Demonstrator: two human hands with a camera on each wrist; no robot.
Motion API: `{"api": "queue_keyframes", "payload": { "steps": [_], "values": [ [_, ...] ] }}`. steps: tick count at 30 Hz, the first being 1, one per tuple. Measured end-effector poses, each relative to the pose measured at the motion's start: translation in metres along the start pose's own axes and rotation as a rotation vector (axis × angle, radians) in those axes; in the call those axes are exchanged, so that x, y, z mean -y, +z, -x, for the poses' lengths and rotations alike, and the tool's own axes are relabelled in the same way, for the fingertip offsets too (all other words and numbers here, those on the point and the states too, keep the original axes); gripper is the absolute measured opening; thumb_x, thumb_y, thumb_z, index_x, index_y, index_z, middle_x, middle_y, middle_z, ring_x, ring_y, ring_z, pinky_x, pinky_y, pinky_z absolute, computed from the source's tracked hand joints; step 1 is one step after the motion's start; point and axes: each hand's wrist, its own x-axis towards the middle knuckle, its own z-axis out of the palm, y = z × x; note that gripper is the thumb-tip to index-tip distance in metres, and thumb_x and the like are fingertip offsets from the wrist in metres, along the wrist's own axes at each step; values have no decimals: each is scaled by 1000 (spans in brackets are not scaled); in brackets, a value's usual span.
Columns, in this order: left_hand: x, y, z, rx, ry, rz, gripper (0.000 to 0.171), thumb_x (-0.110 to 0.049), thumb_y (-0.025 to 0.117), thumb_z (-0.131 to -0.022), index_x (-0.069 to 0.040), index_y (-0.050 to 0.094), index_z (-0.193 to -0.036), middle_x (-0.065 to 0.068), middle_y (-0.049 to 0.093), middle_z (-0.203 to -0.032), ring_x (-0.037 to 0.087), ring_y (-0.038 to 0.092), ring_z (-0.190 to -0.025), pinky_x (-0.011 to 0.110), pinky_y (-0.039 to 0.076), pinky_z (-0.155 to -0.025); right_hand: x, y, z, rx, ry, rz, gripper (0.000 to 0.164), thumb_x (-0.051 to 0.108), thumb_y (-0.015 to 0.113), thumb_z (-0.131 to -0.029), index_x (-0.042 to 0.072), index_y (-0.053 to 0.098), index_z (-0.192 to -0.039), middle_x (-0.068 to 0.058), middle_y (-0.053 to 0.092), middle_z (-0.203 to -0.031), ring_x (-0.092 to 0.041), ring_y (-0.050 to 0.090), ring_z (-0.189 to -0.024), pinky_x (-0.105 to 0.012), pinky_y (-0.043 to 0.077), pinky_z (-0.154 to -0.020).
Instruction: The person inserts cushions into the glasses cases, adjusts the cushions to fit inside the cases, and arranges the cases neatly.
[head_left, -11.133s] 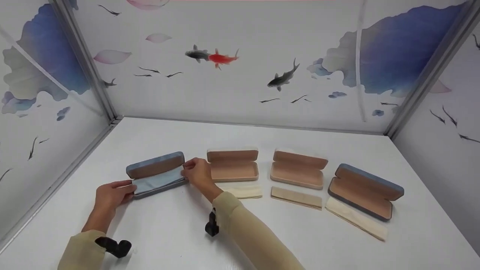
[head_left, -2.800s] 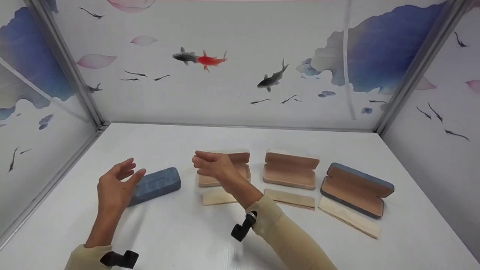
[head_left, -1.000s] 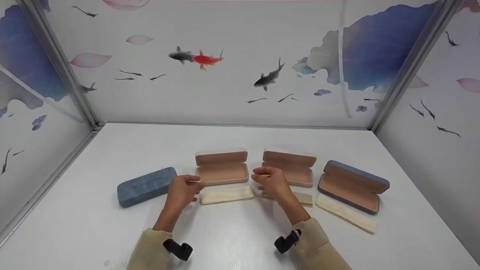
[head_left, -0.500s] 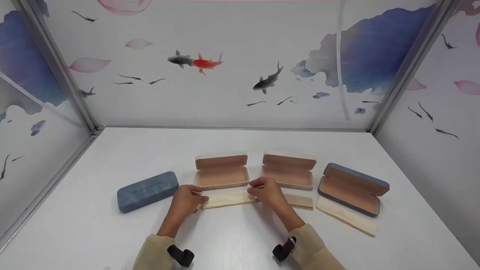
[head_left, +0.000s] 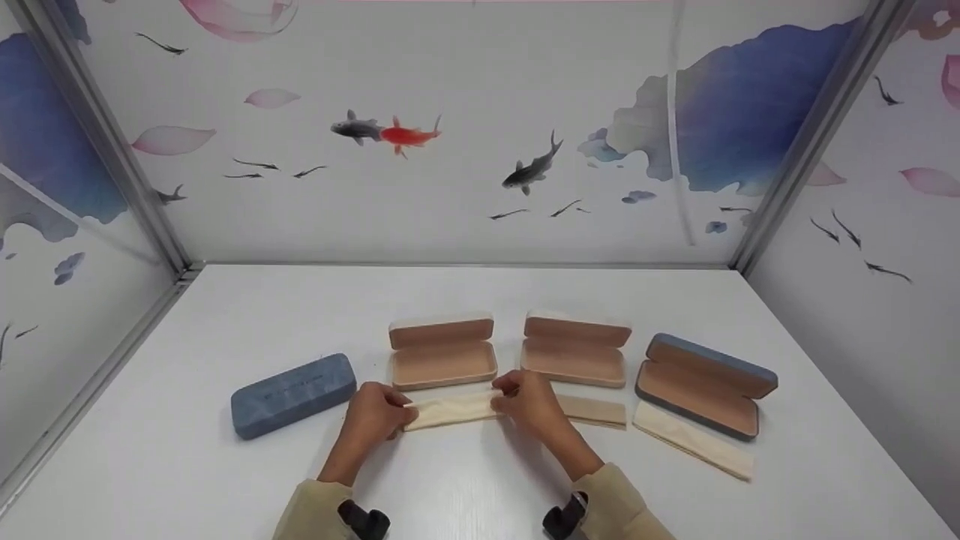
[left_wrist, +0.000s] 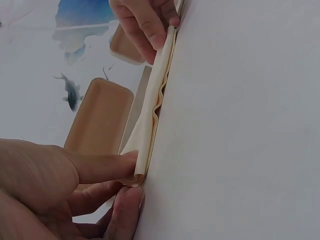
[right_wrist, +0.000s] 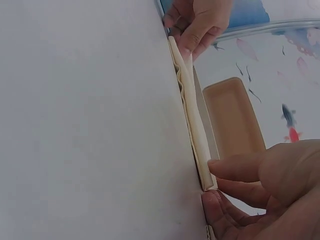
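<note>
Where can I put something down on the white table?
The white table is bare between the printed back wall and the open tan-lined cases, and at front left, bordered by the closed blue oblong case and the beige left sleeve. Crowded: the middle, where the left hand and right hand pinch a folded cream cloth.

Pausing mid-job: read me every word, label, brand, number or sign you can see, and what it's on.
No text can be read.
Closed blue case: a row of small dark marks on top, possibly lettering, too small and blurred to read.
Held cream cloth: no lettering visible.
Back wall: printed fish, no words visible.
</note>
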Motion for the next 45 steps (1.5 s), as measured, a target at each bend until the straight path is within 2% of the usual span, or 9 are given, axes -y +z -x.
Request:
{"api": "queue_keyframes", "payload": {
  "steps": [4,9,15,21,27,33,37,42,45],
  "values": [
    [1,-4,1,36,-18,46,12,-4,76,-84,4,72,-94,7,63,-75,14,54,-60,24,45,-53,-1,0,2,8,9,17,16,-4,73,-85,-7,71,-101,-13,66,-89,-15,55,-78,-27,49,-65],
    [2,-15,-1,82,-64,54,18,-8,77,-86,4,71,-98,9,66,-79,16,59,-67,27,53,-61,-1,3,2,24,9,29,7,1,72,-86,-2,74,-93,-8,66,-82,-12,52,-71,-23,45,-60],
    [5,-27,-4,103,-79,40,26,-12,78,-86,4,70,-105,12,70,-87,15,65,-71,28,57,-65,0,7,1,60,70,-77,10,8,74,-87,-1,71,-91,-4,67,-78,-10,54,-65,-23,45,-56],
    [12,-40,-7,115,-117,96,37,-14,75,-89,6,67,-119,16,71,-100,16,69,-79,33,61,-75,2,9,0,118,150,-203,17,16,74,-90,1,68,-96,-1,64,-78,-12,57,-67,-24,46,-57],
    [12,-35,-7,84,-115,210,41,-14,74,-90,7,65,-124,20,72,-113,22,73,-94,36,61,-81,2,5,-2,52,163,-224,20,11,74,-89,-3,67,-101,-5,68,-83,-11,61,-66,-25,53,-60],
    [8,-31,-9,69,-171,285,41,-14,74,-91,6,65,-125,19,73,-111,18,72,-86,32,62,-75,5,0,-7,-22,181,-277,21,6,73,-88,-5,68,-106,-8,69,-90,-11,62,-70,-25,56,-64],
    [8,-31,-9,62,-176,303,39,-13,73,-92,6,65,-125,18,74,-108,16,72,-84,31,62,-73,7,1,-9,-28,169,-309,23,2,73,-88,-7,67,-108,-10,68,-91,-10,62,-72,-25,57,-66],
    [11,-31,-9,46,-147,312,36,-13,69,-95,5,66,-125,17,73,-109,15,71,-82,30,61,-73,9,1,-11,-24,138,-318,24,-1,72,-87,-7,67,-109,-10,67,-92,-10,62,-74,-26,58,-68],
    [12,-31,-10,13,-126,318,35,-13,68,-95,4,66,-125,16,74,-108,14,71,-81,29,60,-72,10,1,-12,-13,119,-334,24,-1,71,-89,-8,66,-111,-10,67,-94,-11,61,-76,-28,59,-71]
  ]
}}
